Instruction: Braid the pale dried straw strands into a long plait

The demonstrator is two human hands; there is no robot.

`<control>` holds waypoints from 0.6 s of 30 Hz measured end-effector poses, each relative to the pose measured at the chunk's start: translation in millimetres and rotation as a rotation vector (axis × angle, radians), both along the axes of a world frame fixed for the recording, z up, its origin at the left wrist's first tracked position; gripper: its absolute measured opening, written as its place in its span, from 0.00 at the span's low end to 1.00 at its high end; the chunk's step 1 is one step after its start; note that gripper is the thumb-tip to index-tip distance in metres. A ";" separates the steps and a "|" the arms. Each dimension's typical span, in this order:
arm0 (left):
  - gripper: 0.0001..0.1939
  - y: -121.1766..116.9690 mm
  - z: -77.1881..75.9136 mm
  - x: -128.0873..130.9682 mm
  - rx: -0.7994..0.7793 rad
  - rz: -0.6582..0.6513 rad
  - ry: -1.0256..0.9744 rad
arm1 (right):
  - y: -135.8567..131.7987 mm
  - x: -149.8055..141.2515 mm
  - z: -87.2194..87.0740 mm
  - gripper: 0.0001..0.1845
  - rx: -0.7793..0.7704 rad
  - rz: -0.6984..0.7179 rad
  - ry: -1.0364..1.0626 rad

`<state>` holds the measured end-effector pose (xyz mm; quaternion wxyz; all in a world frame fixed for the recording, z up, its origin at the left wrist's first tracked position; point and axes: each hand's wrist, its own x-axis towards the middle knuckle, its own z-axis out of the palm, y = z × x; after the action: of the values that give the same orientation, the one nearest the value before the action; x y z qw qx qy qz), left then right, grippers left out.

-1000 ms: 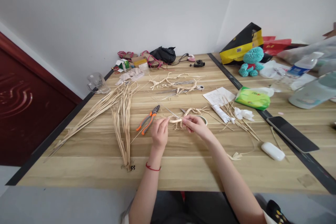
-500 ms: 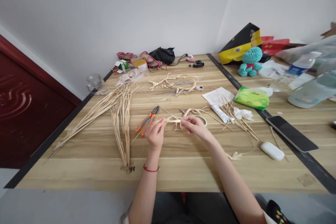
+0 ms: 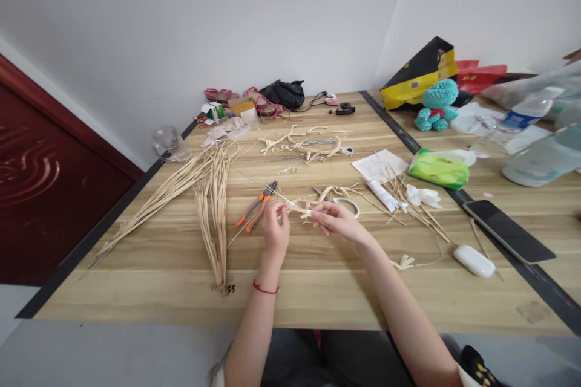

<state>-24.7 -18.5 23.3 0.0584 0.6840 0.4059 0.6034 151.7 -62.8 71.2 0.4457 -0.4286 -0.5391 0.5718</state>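
Observation:
My right hand (image 3: 336, 221) pinches a bundle of thin metal wires (image 3: 287, 198) where a pale straw strip (image 3: 305, 213) wraps round it. The bare wires slant up and left from those fingers. Close by on the left, my left hand (image 3: 276, 228) is closed in a pinch on the strip, whose end is mostly hidden by the fingers. Orange-handled pliers (image 3: 256, 207) lie just beyond my left hand. Scissors (image 3: 348, 205) with pale handles lie partly behind my right hand, beside a straw-wrapped twig shape (image 3: 334, 192).
Long straw bundles (image 3: 213, 224) spread over the left of the table (image 3: 149, 290). Further wrapped twigs (image 3: 299, 144) lie at the back. To the right are a white tube (image 3: 382, 195), a tissue pack (image 3: 438, 168), a phone (image 3: 508, 230), a white case (image 3: 474, 260) and a crocheted doll (image 3: 436, 106).
My left hand has moved slightly right, nearer my right hand, and turned more upright. The strip no longer stretches visibly between the hands, and the bare wires show more clearly.

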 end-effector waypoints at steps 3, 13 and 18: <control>0.09 0.8 -4.8 2.8 -0.077 -0.053 -0.024 | -1.6 -1.1 2.6 0.18 0.002 0.026 0.002; 0.06 -8.6 7.4 12.0 -0.124 -0.158 -0.338 | -5.3 -2.1 10.4 0.16 -0.010 0.118 0.043; 0.09 -12.3 9.9 20.9 -0.244 -0.231 -0.493 | -6.3 -2.8 11.8 0.17 -0.015 0.129 0.040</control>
<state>-3.8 -30.8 33.2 0.3052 0.5463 0.3685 0.6874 148.8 -69.1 83.0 0.4154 -0.3846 -0.5521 0.6121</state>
